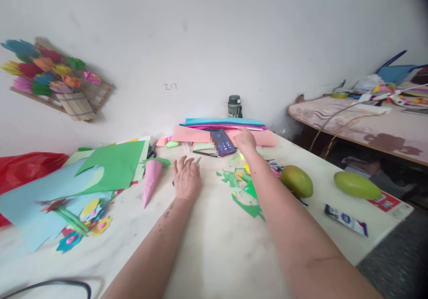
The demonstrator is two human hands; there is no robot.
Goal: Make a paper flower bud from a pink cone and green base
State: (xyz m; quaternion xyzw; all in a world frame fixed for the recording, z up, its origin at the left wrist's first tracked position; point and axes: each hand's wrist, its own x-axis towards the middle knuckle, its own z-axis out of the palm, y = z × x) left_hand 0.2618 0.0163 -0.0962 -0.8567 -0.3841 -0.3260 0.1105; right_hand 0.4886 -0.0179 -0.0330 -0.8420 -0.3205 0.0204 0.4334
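My left hand (186,178) rests palm down on the white table, its fingers spread. A thin object with a pale pointed tip (198,159) pokes out from under it; the rest is hidden, so I cannot tell its kind. My right hand (245,140) reaches to the back, index finger stretched out over pink paper (267,138), just right of a phone (222,143) with its screen lit. I cannot tell whether that finger touches anything. Left of my left hand lies a pink paper cone (152,178) with a green top. Green paper scraps (245,201) lie beneath my right forearm.
Green sheets (117,165) and light blue sheets (26,205) cover the left side, with paper flowers (70,241) near. Two green mangoes (297,181) and a small packet (346,220) lie right. Rolled coloured paper (224,122) and a bottle (234,106) stand behind.
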